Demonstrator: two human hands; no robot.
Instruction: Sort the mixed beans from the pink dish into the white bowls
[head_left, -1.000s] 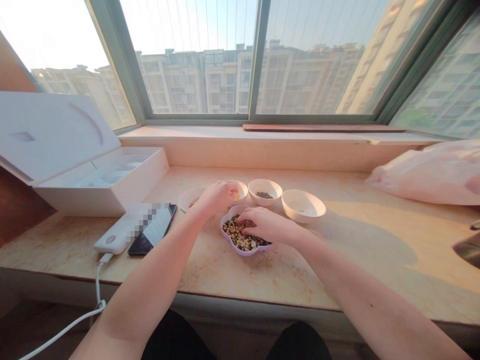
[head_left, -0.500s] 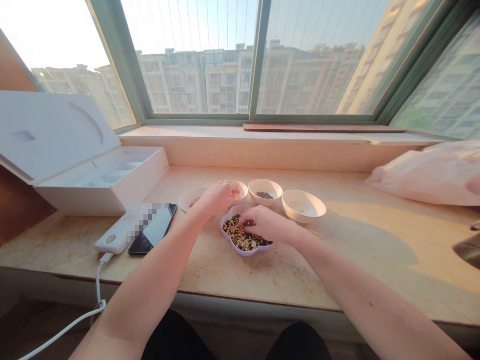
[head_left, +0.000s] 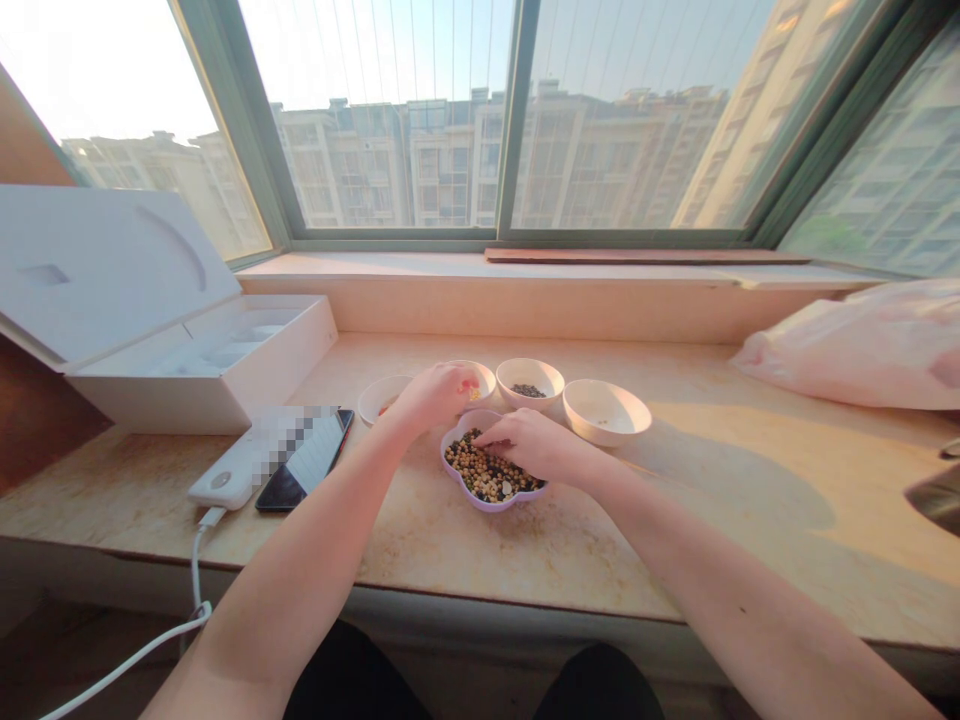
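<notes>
A purple flower-shaped dish (head_left: 457, 462) of mixed beans and dark seeds sits on the marble sill (head_left: 420, 545), and my right hand (head_left: 529, 445) reaches over it with fingertips down among the beans. Anything between those fingers is hidden. My left hand (head_left: 435, 395) hangs curled above the rim of a small white bowl (head_left: 385, 397), close to a second bowl (head_left: 482, 376) holding yellowish grains. Behind the dish, a white bowl (head_left: 529, 377) holds dark seeds. Another white bowl (head_left: 606, 412) to the right holds only a few pale specks.
An open white box with its lid (head_left: 202, 370) stands at the left. Nearer me lie a white power bank (head_left: 223, 478) with a cable and a phone (head_left: 304, 463). A pink plastic bag (head_left: 855, 350) lies at the right, and window frames run behind the sill.
My right hand has moved slightly left and down, with its fingertips now further into the beans. My left hand has stayed almost still over the bowls.
</notes>
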